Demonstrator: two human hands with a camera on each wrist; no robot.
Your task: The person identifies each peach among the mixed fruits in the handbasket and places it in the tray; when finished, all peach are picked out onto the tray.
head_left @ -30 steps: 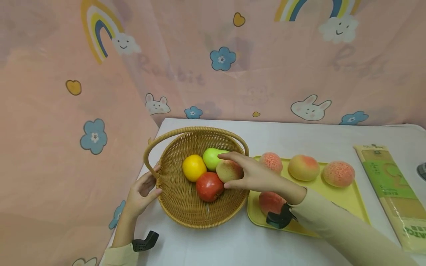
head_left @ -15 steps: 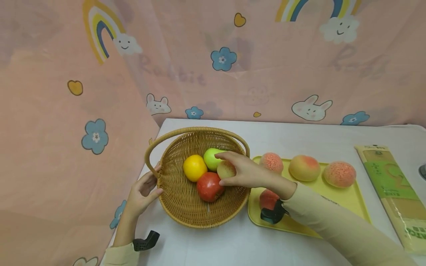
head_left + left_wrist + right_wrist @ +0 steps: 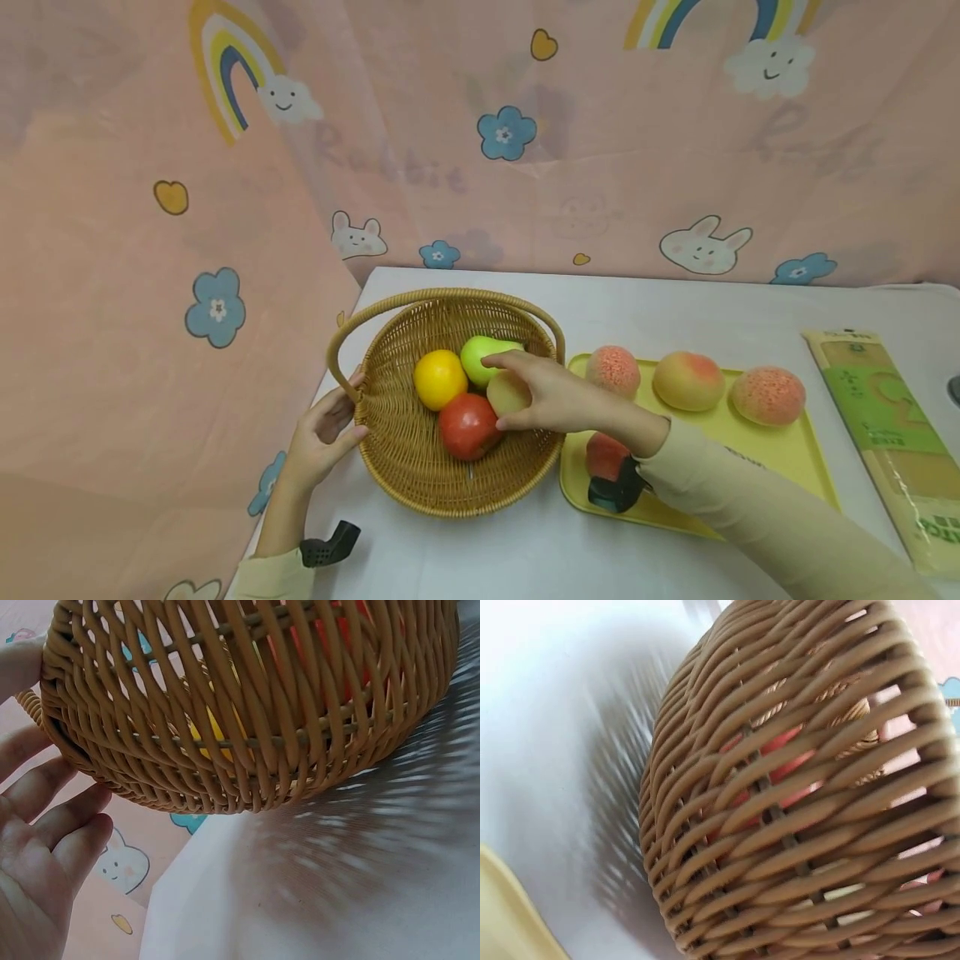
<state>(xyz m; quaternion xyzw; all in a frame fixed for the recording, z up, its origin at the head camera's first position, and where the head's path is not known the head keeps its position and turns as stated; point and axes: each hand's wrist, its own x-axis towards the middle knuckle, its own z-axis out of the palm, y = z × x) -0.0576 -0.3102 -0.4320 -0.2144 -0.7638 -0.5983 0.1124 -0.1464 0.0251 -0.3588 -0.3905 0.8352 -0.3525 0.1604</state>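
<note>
In the head view a wicker basket with an arched handle stands at the table's left. My left hand grips its left rim, thumb over the edge and fingers outside. In the left wrist view the fingers lie against the weave. Inside the basket, my right hand holds a yellowish peach between thumb and fingers, partly covering it. Around that peach lie a green pear, a yellow round fruit and a red apple. The right wrist view shows only the basket's outer wall, hiding the hand.
A yellow tray right of the basket bears several peaches, including a rough pink one and a smooth one. The right forearm crosses over it. A flat green-labelled package lies farther right. A printed pink cloth hangs behind.
My right hand has shifted slightly left with the peach, lower among the fruit. The red apple has been nudged a little, and the pear's stem end shows more. My left hand stays on the rim.
</note>
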